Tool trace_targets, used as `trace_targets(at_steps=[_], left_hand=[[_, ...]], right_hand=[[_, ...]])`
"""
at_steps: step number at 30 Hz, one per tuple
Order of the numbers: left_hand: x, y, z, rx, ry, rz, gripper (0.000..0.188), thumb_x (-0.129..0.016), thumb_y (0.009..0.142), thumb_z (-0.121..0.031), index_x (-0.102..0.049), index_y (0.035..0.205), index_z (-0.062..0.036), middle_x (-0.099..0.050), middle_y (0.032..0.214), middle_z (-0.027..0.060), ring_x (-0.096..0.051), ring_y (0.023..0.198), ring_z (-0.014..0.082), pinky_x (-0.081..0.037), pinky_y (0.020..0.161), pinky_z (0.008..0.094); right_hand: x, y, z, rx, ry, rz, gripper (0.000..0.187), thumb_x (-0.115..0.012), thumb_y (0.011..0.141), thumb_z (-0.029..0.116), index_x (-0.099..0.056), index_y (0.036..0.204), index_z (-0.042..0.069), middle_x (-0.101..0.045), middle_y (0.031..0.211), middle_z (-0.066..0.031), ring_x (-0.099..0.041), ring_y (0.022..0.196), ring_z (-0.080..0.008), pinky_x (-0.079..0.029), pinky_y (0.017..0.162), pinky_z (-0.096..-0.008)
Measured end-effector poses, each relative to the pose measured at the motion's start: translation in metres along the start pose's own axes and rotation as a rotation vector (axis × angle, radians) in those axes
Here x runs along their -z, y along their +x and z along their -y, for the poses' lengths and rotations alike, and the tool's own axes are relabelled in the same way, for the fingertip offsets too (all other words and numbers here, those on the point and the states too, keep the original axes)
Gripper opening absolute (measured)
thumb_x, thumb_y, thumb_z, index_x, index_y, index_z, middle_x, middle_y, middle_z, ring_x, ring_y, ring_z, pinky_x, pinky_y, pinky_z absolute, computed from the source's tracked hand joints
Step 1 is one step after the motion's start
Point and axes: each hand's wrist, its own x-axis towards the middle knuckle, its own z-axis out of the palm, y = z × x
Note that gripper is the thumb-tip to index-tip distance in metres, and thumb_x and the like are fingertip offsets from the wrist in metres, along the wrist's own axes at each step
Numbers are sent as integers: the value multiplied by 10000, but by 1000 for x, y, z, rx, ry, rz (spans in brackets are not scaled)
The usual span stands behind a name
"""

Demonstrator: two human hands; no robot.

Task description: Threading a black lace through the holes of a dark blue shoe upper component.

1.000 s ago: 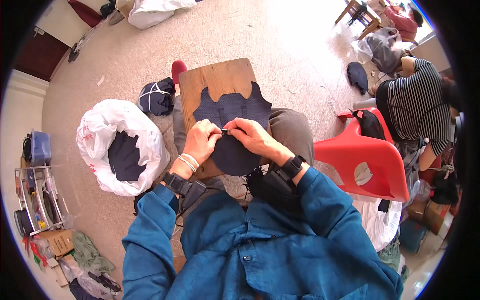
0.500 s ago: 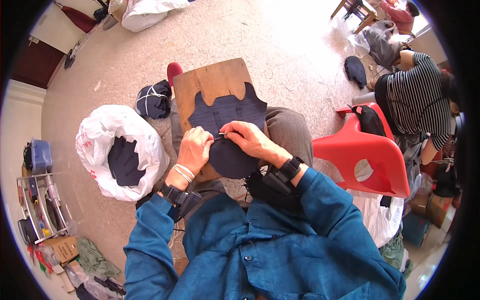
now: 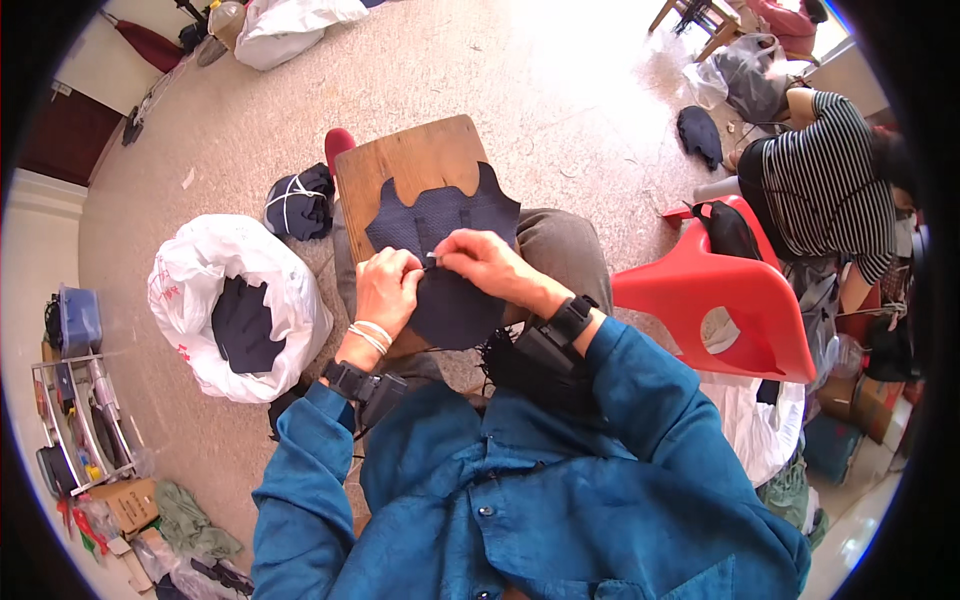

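Note:
A dark navy cut fabric piece (image 3: pixel 420 218), its far edge scalloped with pointed corners, lies over a wooden board (image 3: pixel 390 150) at my knees. A rounded dark part (image 3: pixel 455 312) of the cloth spreads below my fingers. At the cloth's middle my left hand (image 3: pixel 385 292) pinches the fabric between thumb and fingers. Beside it, my right hand (image 3: pixel 492 268) is closed in a pinch, its fingertips almost touching the left ones. A tiny pale thing (image 3: pixel 430 262) shows at the right fingertips, too small to name.
To the left stands a white plastic bag (image 3: pixel 185 270) holding dark cloth pieces, near a tied dark bundle (image 3: pixel 300 205). A red plastic chair (image 3: pixel 680 290) is on my right; beyond it a person in a striped top (image 3: pixel 825 180) bends over. A shelf rack (image 3: pixel 85 425) stands far left.
My fingertips have come closer together at the cloth's middle, the right hand shifting toward the left one. The whole view has shifted slightly.

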Motion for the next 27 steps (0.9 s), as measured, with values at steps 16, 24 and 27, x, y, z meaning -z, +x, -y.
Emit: trace_targets(at_steps=[16, 24, 27], left_hand=[[-13, 6, -23, -206, -65, -125, 211, -791, 744, -161, -715, 937, -123, -614, 966, 25, -557, 976, 244, -402, 881, 396], [-17, 13, -15, -128, -143, -37, 234, -827, 705, -176, -735, 920, -161, -608, 952, -4, -550, 966, 223, -379, 891, 381], [-18, 13, -17, -115, -139, -24, 232, -827, 702, -172, -737, 916, -161, -606, 955, -6, -548, 971, 221, -377, 895, 381]], right_hand=[[13, -34, 10, 94, -572, -224, 24, -624, 872, 25, -639, 877, 7, -603, 842, -166, -631, 825, -370, -523, 742, -430], [25, -21, 7, 101, -503, -77, 55, -641, 834, 49, -621, 851, 1, -616, 806, -182, -635, 828, -385, -517, 739, -463], [35, -12, 9, 15, -375, 12, 63, -660, 812, 49, -633, 828, -6, -621, 774, -173, -640, 805, -364, -513, 705, -433]])
